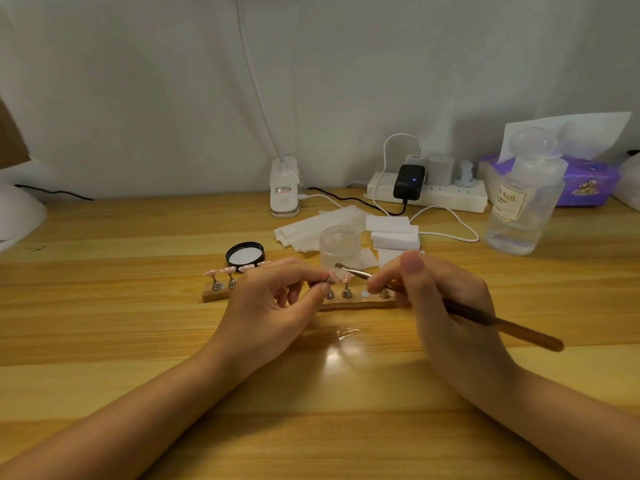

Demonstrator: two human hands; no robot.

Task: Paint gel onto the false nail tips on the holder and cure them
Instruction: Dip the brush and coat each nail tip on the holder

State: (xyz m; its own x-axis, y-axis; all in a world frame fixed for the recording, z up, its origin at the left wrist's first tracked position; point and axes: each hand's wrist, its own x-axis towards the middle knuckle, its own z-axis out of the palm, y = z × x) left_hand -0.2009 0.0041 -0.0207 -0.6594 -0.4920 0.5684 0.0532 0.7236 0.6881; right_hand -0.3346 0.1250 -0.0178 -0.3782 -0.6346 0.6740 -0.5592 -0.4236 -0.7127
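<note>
Mid-surface, the left hand (pixel 277 299) pinches one stand with its nail tip (pixel 334 278) above the holder (pixel 356 305) while the right hand (pixel 446 306) grips the brush (pixel 349 270); a slack pinch risks smeared gel.

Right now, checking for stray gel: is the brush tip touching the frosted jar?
Cannot tell. In the head view the brush tip overlaps the frosted jar, but depth is unclear.
</note>
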